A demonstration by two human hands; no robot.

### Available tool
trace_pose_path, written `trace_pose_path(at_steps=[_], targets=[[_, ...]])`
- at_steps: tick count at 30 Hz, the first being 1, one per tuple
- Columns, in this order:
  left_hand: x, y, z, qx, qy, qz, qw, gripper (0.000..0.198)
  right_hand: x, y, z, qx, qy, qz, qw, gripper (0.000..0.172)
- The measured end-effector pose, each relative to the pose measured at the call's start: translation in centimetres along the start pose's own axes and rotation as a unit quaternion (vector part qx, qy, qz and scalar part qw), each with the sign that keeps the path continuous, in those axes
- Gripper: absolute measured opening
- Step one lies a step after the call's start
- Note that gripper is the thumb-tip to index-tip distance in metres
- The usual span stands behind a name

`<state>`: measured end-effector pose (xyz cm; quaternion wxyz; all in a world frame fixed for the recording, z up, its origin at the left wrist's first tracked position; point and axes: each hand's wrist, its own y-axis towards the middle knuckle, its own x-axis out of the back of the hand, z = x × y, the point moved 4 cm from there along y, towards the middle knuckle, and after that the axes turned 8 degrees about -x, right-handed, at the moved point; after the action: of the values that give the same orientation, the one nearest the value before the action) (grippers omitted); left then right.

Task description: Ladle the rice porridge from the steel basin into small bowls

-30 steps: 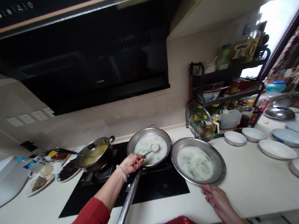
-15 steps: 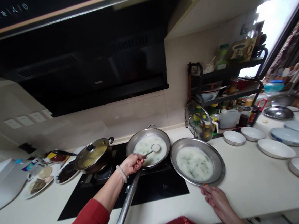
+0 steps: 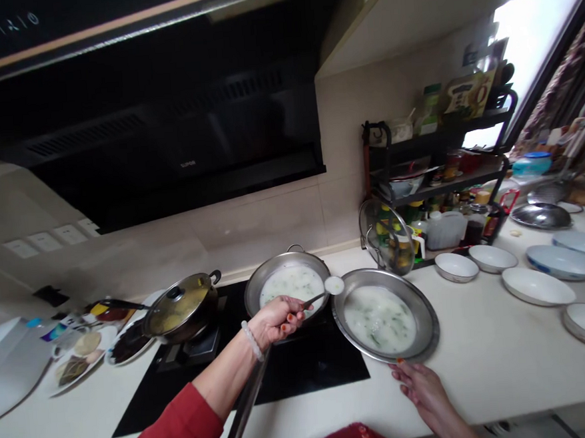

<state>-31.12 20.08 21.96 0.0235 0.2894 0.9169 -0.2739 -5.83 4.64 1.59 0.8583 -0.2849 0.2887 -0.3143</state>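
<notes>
My left hand (image 3: 279, 318), with a beaded bracelet at the wrist, is closed round the handle of a ladle (image 3: 334, 285). The ladle's bowl is full of white soup and hangs over the gap between a steel wok (image 3: 252, 295) and a metal basin (image 3: 429, 323). White soup with green bits lies in both. With the thumb on its near rim, my right hand (image 3: 422, 387) grips the basin; the other fingers are partly hidden. The wok stands on the black hob (image 3: 323, 370), its long handle (image 3: 246, 409) running toward me under my left forearm.
A lidded pan (image 3: 179, 313) sits on the hob's left side, beside plates of food (image 3: 105, 342). Several white bowls (image 3: 538, 288) stand on the right counter. Behind the basin are a glass lid (image 3: 384, 236) and a black rack (image 3: 436, 195) of bottles. The range hood (image 3: 180, 120) hangs above.
My left hand has carried the filled ladle to the right, from over the wok to the basin's left rim. My right hand stays at the basin. The view has shifted slightly.
</notes>
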Motion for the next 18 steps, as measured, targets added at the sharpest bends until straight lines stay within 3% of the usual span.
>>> trace_pose_path(at_steps=[3,9,14,16,18], targets=[[-2.1,0.9,0.7,-0.006,0.090,0.019,0.996,0.007,0.0,0.1,-0.1,-0.005,0.009,0.000,1.000,0.039],[-5.2,3.8,4.6,-0.058,0.291,-0.023,0.955,0.010,0.2,0.6,-0.4,-0.004,0.014,0.005,1.000,0.041],[-5.7,4.1,6.5,-0.178,0.429,-0.045,0.885,0.025,0.2,0.6,-0.5,-0.004,0.018,0.001,1.000,0.042],[-5.5,3.6,6.3,-0.216,0.454,-0.044,0.863,0.036,0.1,0.5,-0.4,-0.006,0.019,-0.001,1.000,0.040],[-5.2,3.1,5.6,-0.240,0.465,-0.041,0.851,0.034,0.0,0.3,-0.2,-0.009,0.018,-0.001,1.000,0.037]])
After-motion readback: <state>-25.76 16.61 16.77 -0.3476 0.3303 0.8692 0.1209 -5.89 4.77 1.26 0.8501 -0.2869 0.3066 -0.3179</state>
